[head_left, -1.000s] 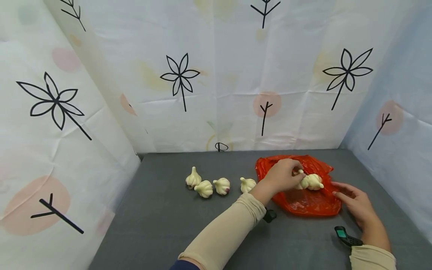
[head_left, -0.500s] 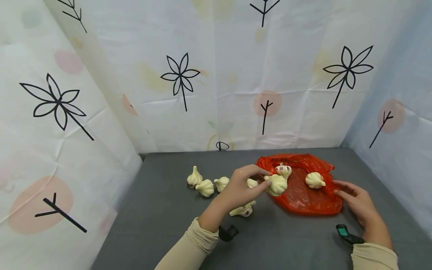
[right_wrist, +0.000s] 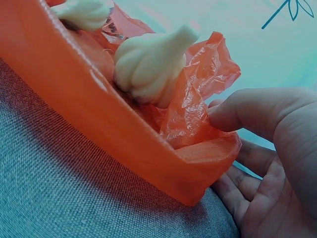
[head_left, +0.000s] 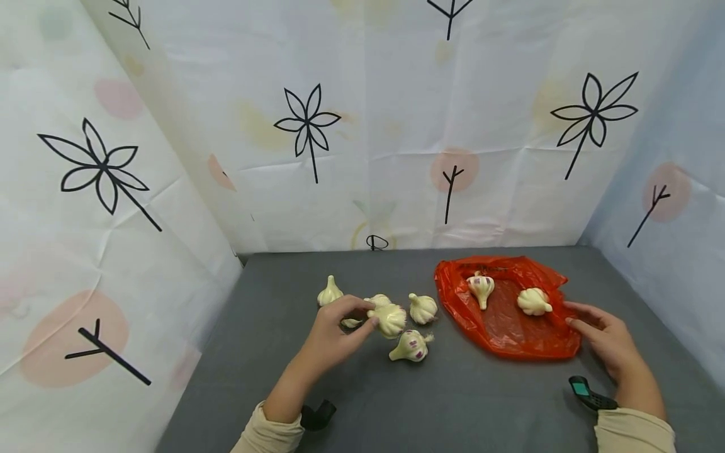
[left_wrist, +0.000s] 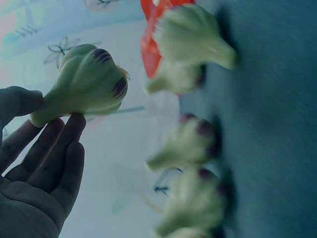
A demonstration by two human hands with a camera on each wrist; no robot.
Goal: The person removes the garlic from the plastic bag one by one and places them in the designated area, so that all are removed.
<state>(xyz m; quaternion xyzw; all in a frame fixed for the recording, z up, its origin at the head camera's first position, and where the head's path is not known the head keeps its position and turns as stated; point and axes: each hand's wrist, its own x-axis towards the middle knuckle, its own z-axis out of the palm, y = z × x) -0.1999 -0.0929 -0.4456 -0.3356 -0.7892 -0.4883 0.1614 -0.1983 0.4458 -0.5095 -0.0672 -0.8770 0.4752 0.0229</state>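
My left hand point(head_left: 334, 333) pinches a garlic bulb point(head_left: 389, 319) by its stem, above the table. In the left wrist view, thumb and fingertips meet round the stem of this purple-streaked bulb point(left_wrist: 89, 82). At the right, my right hand point(head_left: 608, 340) grips the edge of a red plastic bag point(head_left: 512, 343), its thumb inside the rim and its fingers outside. Two garlic bulbs lie in the spread bag: one point(head_left: 481, 287) at its left, the other point(head_left: 534, 302) near my right hand. The right wrist view shows that nearer bulb point(right_wrist: 151, 67) close up.
Several garlic bulbs lie on the grey table point(head_left: 453, 402) left of the bag, including an upright one point(head_left: 330, 291), one point(head_left: 422, 309) near the bag and one point(head_left: 410, 346) in front. My left hand partly hides others. A printed cloth point(head_left: 396, 126) stands behind and at both sides.
My left hand has lifted a garlic bulb from the red bag and carried it left over the loose bulbs. The right hand keeps its hold on the bag's edge.
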